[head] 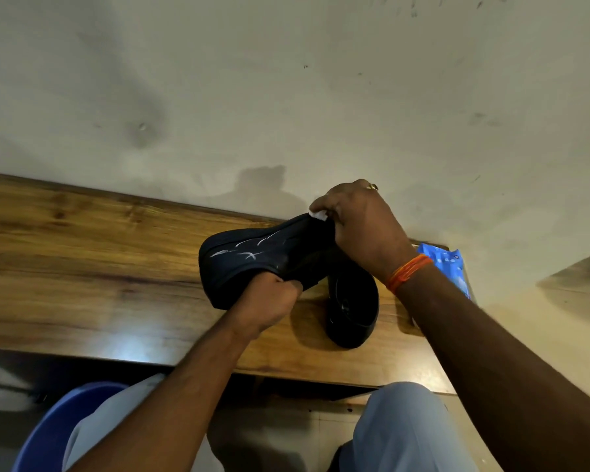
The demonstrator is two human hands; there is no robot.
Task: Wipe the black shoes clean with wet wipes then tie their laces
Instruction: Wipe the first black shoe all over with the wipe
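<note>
left hand [273,294]: fingers curled on raised shoe [252,264], near edge
right hand [358,223]: pinches wipe [319,215] at far end
risk: one-hand hold, shoe may twist, drop on second shoe [353,308]

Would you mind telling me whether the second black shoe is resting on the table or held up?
Resting on the table: the second shoe lies on the wooden table, with neither hand gripping it.

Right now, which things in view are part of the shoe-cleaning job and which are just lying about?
In use:
- held black shoe, gripped by left hand
- white wet wipe, pinched by right hand
- second black shoe on the wooden table
- blue wipes pack

Lying about:
- blue plastic tub below the table
</note>
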